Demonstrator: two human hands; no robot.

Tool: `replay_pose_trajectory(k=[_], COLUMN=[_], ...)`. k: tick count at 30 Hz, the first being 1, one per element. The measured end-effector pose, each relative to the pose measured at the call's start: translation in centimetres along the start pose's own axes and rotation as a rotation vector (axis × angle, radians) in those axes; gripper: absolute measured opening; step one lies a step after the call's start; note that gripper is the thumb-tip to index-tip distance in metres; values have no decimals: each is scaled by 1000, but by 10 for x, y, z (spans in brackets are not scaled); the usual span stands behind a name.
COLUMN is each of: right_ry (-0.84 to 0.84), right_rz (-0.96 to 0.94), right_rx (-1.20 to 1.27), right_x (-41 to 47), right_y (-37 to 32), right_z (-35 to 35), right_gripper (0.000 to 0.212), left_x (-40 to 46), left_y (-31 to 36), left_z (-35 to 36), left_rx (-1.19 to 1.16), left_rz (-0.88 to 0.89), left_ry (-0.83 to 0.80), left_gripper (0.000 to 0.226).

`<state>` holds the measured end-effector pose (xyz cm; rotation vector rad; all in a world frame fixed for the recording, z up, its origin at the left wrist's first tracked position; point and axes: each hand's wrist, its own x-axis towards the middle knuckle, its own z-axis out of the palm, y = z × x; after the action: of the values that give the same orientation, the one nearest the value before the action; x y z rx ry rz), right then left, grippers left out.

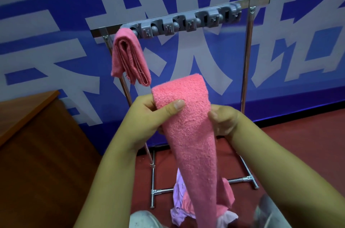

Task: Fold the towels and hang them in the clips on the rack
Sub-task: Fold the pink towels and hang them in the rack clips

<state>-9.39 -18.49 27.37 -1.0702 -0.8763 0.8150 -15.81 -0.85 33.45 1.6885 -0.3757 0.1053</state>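
- A folded towel (130, 58) hangs from the leftmost clip of the clip strip (183, 22) on the rack (247, 56).
- Another towel (188, 127) is before the rack, between the left hand (149, 115) and right hand (224, 121).
- A cloth heap (186, 201) lies on the floor below.
- A table (28, 134) stands left.

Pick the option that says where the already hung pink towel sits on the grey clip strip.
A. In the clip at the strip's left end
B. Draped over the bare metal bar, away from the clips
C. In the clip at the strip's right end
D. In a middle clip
A: the hung pink towel dangles from the leftmost clip of the grey clip strip, and every clip to its right is bare.
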Motion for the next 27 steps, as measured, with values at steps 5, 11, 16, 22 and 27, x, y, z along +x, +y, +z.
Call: replay_pose_trajectory(k=[5, 11, 16, 22, 27], right_ry=[31, 143, 144, 202, 140], right_rz=[-26, -62, -45, -101, -127], right_rx=[44, 78, 55, 178, 153], right_x=[-2, 6, 14, 27, 39], right_y=[-20, -22, -23, -42, -61], right_z=[7, 14, 15, 17, 16], right_gripper=[57, 61, 51, 47, 44], left_x=[5, 6, 6, 7, 2], left_y=[-6, -4, -4, -29, -69], left_z=[-2, 1, -2, -16, -27], left_rx=[-77, -106, -55, -36, -78], left_rz=[-23, -7, 31, 150, 178], left_ry=[16, 27, 54, 304, 49], left_gripper=[7, 14, 10, 67, 79])
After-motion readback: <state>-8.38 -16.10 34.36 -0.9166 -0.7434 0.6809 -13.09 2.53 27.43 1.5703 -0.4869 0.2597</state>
